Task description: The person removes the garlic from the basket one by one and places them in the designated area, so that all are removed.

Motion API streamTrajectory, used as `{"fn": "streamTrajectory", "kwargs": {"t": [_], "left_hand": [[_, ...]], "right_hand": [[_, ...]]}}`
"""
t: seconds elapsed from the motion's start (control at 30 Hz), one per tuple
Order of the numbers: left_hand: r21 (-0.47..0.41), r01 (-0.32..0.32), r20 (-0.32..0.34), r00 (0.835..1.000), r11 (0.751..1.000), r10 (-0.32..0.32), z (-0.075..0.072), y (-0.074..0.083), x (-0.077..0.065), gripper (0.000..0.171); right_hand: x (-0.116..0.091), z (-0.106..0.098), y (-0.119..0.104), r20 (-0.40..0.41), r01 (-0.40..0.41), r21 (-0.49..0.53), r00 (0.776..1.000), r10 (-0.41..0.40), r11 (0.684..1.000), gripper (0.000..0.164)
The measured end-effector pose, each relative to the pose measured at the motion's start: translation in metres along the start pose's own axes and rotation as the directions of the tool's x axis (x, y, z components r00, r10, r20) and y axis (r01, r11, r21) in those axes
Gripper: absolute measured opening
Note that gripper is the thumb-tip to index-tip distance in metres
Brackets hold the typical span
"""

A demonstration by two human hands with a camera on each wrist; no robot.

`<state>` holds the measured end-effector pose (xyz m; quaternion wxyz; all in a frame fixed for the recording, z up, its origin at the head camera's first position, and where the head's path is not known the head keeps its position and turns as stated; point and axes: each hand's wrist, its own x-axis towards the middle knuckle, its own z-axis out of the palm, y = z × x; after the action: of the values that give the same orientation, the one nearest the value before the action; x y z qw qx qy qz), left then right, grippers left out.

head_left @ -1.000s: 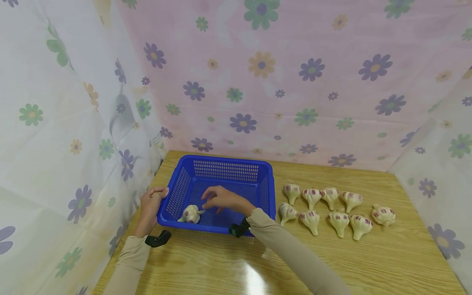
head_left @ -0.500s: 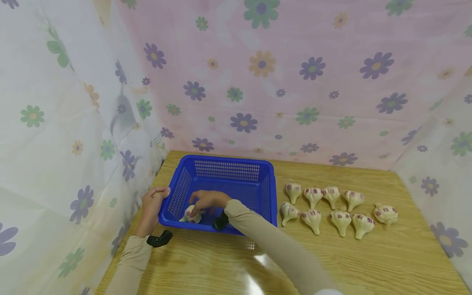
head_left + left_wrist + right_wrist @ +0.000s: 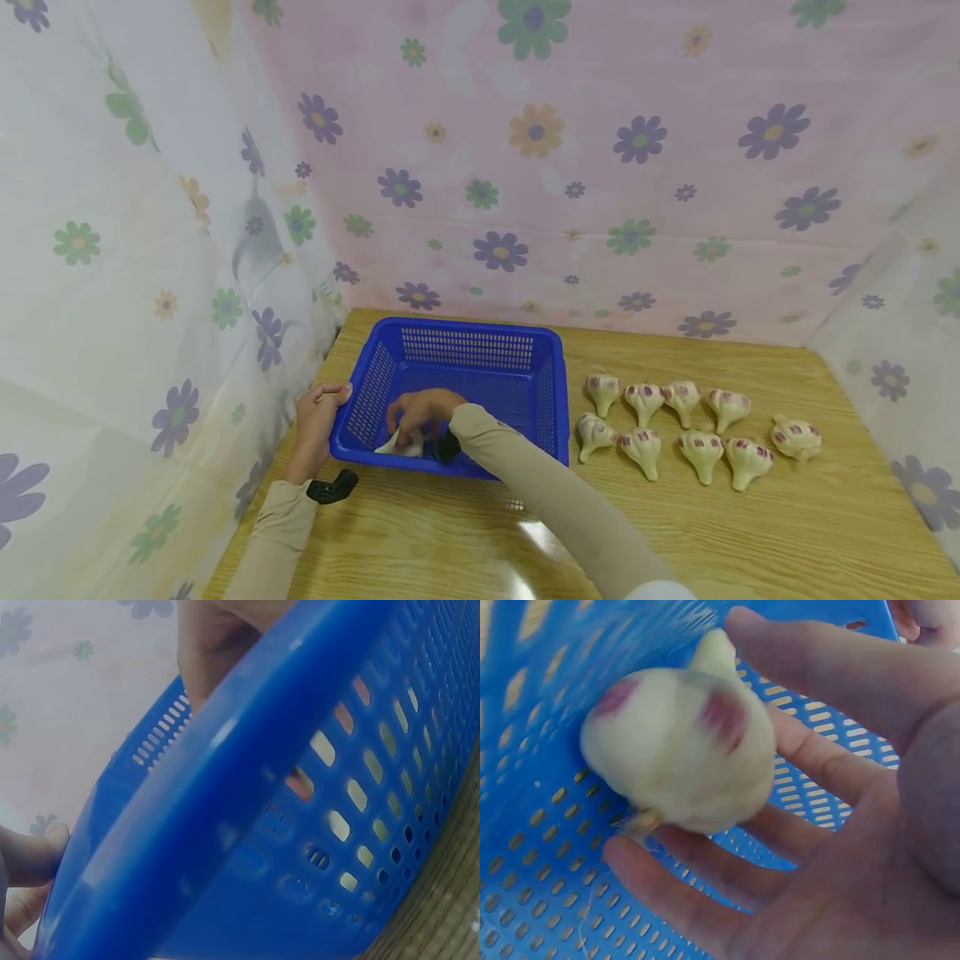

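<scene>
My left hand (image 3: 315, 421) grips the left rim of the blue plastic basket (image 3: 468, 327), thumb on the rim. In the left wrist view that hand's thumb (image 3: 37, 855) shows at the basket's edge. My right hand (image 3: 427, 410) reaches down inside the basket at its near left corner, over a garlic bulb (image 3: 408, 446). In the right wrist view the garlic bulb (image 3: 682, 750) is white with purple patches, lying against the basket's perforated wall. The right fingers (image 3: 682, 896) spread beneath and behind the bulb, with the thumb (image 3: 802, 660) apart from it, beside its stem.
Several more garlic bulbs (image 3: 701, 450) lie in two rows on the wooden table (image 3: 420, 533) to the right of the basket, with one bulb (image 3: 797, 437) set apart farther right. Flowered cloth (image 3: 570, 167) hangs at the back and both sides.
My right hand has moved left and down inside the basket, from beside the garlic bulb to around it. The left hand keeps its hold on the rim.
</scene>
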<state>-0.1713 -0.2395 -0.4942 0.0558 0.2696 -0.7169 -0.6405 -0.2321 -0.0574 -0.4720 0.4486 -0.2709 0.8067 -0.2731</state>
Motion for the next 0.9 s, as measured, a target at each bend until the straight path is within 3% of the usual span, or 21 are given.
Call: {"fn": "streamTrajectory", "kwargs": {"t": [0.27, 0.67, 0.9], "left_hand": [[0.010, -0.015, -0.027, 1.000, 1.000, 0.015, 0.002, -0.002, 0.002, 0.024], [0.002, 0.003, -0.009, 1.000, 1.000, -0.003, 0.000, -0.002, 0.003, 0.025], [-0.019, 0.016, -0.003, 1.000, 1.000, -0.016, 0.000, -0.002, 0.004, 0.025]], "right_hand": [[-0.011, -0.006, 0.008, 0.017, 0.027, 0.017, 0.999, -0.027, 0.999, 0.019], [-0.037, -0.018, 0.021, 0.033, 0.086, -0.003, 0.996, -0.086, 0.996, 0.022], [-0.050, -0.026, 0.039, -0.028, 0.131, 0.025, 0.991, -0.130, 0.991, 0.023]]}}
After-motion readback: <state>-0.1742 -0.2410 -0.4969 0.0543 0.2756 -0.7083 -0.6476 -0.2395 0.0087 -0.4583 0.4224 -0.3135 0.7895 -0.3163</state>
